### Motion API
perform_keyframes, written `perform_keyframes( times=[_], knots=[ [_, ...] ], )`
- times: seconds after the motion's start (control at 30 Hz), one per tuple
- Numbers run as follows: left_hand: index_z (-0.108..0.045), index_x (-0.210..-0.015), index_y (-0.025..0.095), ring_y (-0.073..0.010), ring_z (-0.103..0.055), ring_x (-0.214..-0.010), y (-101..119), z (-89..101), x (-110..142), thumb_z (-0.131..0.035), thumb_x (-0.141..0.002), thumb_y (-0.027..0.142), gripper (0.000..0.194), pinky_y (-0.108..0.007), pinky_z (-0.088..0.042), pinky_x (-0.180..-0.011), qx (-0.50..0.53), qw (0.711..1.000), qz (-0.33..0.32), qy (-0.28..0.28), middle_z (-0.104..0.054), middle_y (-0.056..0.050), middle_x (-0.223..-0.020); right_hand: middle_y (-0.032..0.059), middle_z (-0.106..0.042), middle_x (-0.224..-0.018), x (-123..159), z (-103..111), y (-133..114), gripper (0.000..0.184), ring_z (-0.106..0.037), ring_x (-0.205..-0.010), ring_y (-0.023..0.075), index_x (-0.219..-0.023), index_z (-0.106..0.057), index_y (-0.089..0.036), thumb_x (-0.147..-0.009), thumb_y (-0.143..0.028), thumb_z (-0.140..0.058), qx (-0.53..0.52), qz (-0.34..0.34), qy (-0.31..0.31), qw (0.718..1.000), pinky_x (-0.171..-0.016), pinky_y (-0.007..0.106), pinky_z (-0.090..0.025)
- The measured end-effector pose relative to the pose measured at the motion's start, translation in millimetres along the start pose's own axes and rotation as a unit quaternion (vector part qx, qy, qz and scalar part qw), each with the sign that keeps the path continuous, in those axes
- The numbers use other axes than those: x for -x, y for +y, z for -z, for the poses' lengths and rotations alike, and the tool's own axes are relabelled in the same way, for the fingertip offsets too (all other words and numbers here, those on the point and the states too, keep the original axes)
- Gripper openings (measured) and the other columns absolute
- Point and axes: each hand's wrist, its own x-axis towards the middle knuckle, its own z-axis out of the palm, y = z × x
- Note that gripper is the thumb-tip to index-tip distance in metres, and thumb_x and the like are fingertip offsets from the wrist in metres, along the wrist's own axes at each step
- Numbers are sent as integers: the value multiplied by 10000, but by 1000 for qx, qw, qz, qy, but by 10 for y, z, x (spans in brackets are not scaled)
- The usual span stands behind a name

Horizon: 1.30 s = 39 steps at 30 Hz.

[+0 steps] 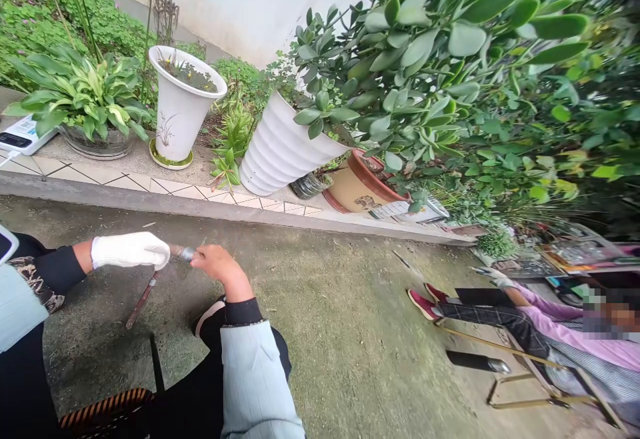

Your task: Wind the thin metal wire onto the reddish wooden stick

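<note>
Just the head view to go on here. Your gloved left hand [129,251] is curled closed around one end of a brown rod [176,250], and your bare right hand [216,262] is pinching the other end, right by a silvery band [187,254]. So the rod sits in front of you, held between both hands, up off the concrete ground [340,332] and apart from the planter ledge [150,207]. A reddish-brown piece [141,302] slants down from under the left hand.

To do this bit well, I'd let the left hand do the clamping — snug, wrist quiet — and save the finer pinch for the right. Tilt the band your way so you can watch it, and go with small, easy moves. Mind that slanting piece too; I reckon it could swing about if you twist.

Stuff I can't make out: your left hand hides its end of the rod and your right covers the other. Does the slanting piece join the rod, or is it just gripped alongside? No idea. What the band is made of is too small to tell. A pale-framed device [6,244] is cut off at the left edge, and whatever the other person [570,332] on the far right holds is too tiny to call.
</note>
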Motion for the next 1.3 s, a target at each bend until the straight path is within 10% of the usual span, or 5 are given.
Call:
perform_keyframes(
  times=[0.17, 0.47, 0.93, 1.1, 1.3],
  knots=[
    [-577, -750, 93, -94, -408, -603, -48, -17, -8, -524, -890, 328, 278, -188, -342, -569, 40, 999, 30, -8, -549, 1, -680, -24, -579, -694, 155, 30, -48, 252, -498, -563, 85, -928, -670, -165, -738, -330, -683, -176, 167, -318, 916, -544, 208, -374],
    [-606, -840, 104, -113, -451, -538, -264, -80, -82, -519, -878, 503, 410, -211, -373, -521, 179, 982, 30, 57, -543, -18, -616, -11, -532, -682, 292, 300, 104, 264, -425, -519, 64, -800, -590, -140, -728, -367, -703, -541, 219, 39, 811, -497, 217, -345],
    [-534, -662, 149, -109, -414, -574, -66, -132, -65, -450, -871, 260, 252, -198, -311, -561, -151, 988, 8, 34, -515, 9, -622, 49, -656, -788, 61, -27, -143, 165, -539, -686, 147, -830, -679, -191, -790, -344, -633, 59, -9, -14, 998, -568, 241, -335],
    [-523, -667, 143, -104, -398, -569, -60, -112, -40, -453, -883, 289, 269, -201, -301, -553, -118, 993, 14, 17, -492, 10, -624, -30, -613, -712, 170, 29, -125, 290, -497, -561, 78, -993, -695, -193, -753, -355, -683, -134, 174, -282, 934, -556, 197, -367],
    [-547, -811, 127, -93, -371, -540, -241, -226, -113, -501, -870, 513, 393, -209, -313, -497, 118, 992, 20, 29, -546, -27, -743, -23, -551, -695, 306, 260, 94, 365, -460, -566, 76, -1009, -649, -132, -734, -370, -676, -410, 160, -13, 898, -538, 202, -386]
  ],
)
